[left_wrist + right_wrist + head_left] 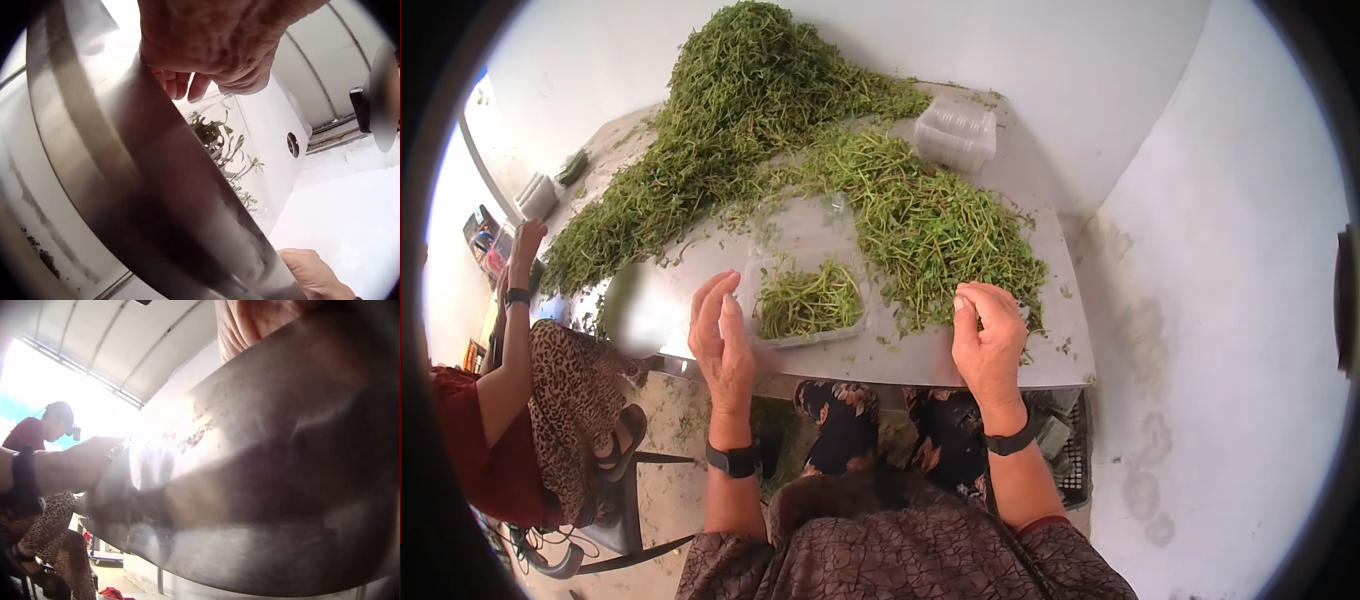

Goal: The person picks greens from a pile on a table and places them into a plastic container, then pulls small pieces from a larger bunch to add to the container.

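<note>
A transparent plastic box [805, 342] stands near the table's front edge, its lid [800, 222] folded back. Leafy green stems [810, 298] lie inside it. My left hand [722, 335] is beside the box's left wall, fingers pointing away from me and slightly bent, with nothing seen between them. To the right of the box, my right hand [988, 345] hovers at the near end of a loose heap of greens [945, 235]. Its fingers are loosely bent with the thumb close to them, and no stem shows in it. The metal table edge [250, 481] hides much of both wrist views.
A much taller mound of greens [740, 100] rises at the back left. Stacked transparent boxes [956, 135] stand at the back right. Another person [485, 420] sits at the left. A white wall [1210, 300] borders the right side, and a black crate [1077, 450] sits below the table.
</note>
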The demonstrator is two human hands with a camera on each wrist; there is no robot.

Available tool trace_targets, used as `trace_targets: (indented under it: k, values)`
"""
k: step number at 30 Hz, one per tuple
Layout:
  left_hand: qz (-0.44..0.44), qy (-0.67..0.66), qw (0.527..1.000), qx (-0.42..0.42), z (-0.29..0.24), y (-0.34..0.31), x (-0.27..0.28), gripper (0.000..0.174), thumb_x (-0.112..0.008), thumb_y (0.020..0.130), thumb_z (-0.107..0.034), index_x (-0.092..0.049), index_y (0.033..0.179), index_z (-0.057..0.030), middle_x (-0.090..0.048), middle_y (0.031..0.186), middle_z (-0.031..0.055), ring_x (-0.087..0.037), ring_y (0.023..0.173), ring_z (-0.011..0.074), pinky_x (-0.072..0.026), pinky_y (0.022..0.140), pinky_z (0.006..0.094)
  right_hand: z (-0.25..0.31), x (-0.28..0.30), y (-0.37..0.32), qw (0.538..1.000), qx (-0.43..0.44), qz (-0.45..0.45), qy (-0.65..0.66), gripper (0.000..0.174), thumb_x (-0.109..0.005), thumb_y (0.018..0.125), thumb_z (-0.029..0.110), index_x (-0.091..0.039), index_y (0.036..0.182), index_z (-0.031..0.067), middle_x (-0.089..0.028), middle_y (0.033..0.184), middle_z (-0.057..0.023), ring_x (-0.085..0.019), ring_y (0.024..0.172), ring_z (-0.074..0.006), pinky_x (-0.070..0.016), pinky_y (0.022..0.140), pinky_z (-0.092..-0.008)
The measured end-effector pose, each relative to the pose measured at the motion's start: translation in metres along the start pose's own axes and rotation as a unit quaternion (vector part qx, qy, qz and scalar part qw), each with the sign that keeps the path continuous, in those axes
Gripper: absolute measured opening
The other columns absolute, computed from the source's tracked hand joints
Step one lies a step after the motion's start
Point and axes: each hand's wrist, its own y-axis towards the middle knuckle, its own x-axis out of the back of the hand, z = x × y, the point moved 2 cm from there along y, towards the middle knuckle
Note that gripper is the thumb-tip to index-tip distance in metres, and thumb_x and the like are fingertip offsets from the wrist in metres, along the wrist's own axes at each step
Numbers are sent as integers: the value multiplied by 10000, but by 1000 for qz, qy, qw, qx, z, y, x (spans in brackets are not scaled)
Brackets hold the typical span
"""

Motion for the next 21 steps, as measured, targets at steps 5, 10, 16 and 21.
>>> trace_targets:
  k: [5, 10, 16, 21]
  values:
    - [23, -64, 997, 47, 5, -1, -1, 393, -351, 1035, -212, -644, 1149, 24, -618, 1195, 137, -593, 1043, 240, -460, 884, 334, -2, -2, -1, 1000, -3, 1, -9, 121, -662, 806, -36, -668, 925, -24, -704, 913, -159, -664, 921, -331, -546, 783, -397]
    - [52, -102, 990, 77, 5, -3, -1, 433, -323, 1042, -236, -634, 1147, 46, -609, 1173, 136, -579, 1013, 236, -450, 864, 322, -3, -4, 0, 1000, -3, 6, -14, 129, -658, 809, -36, -673, 935, -18, -706, 913, -153, -664, 915, -327, -546, 784, -392]
    - [58, -79, 995, 30, 5, -1, -3, 408, -345, 1030, -214, -627, 1152, 54, -628, 1112, 154, -602, 977, 253, -461, 882, 338, 2, 0, 9, 998, 16, 20, -50, 95, -671, 813, 17, -689, 902, -11, -705, 898, -146, -654, 896, -325, -529, 779, -411]
    - [64, -77, 995, 29, 5, -1, -4, 405, -348, 1030, -212, -623, 1157, 56, -633, 1084, 165, -607, 987, 261, -466, 895, 346, 9, 2, 31, 985, 23, 64, -156, 118, -694, 791, 79, -715, 890, 20, -693, 876, -124, -623, 894, -324, -487, 814, -422]
